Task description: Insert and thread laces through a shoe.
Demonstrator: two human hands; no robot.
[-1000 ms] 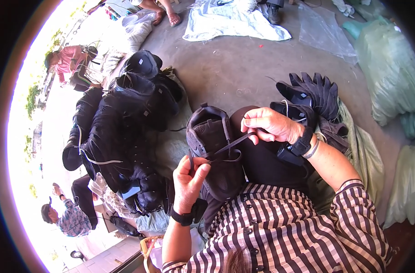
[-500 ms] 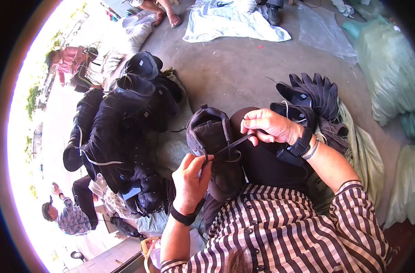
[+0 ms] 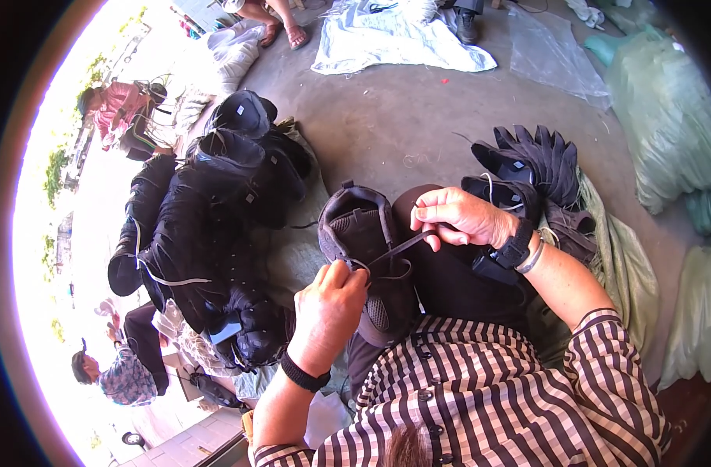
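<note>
A black shoe upper (image 3: 361,224) lies over my lap, its padded collar facing away from me and its mesh part toward me. A dark shoelace (image 3: 406,245) stretches from its lacing edge to my right hand (image 3: 463,218), whose thumb and fingers are closed on it. My left hand (image 3: 330,311) pinches at the left lacing edge of the upper, where the lace reaches the fingertips. Whether those fingers grip lace as well as the edge is hidden. A loop of lace (image 3: 401,269) stands out on the upper's right side.
Stacked black shoe uppers (image 3: 188,218) fill the left side, with white cords on them. More black uppers (image 3: 538,159) lie on a pale sack (image 3: 616,249) at right. Stuffed green plastic bags (image 3: 671,124) stand far right. White sheeting (image 3: 402,39) covers floor ahead. Other people sit nearby.
My left hand has moved slightly up and right, and its fingers have turned inward against the upper's lacing edge. My right hand stays almost still, holding the shoelace.
</note>
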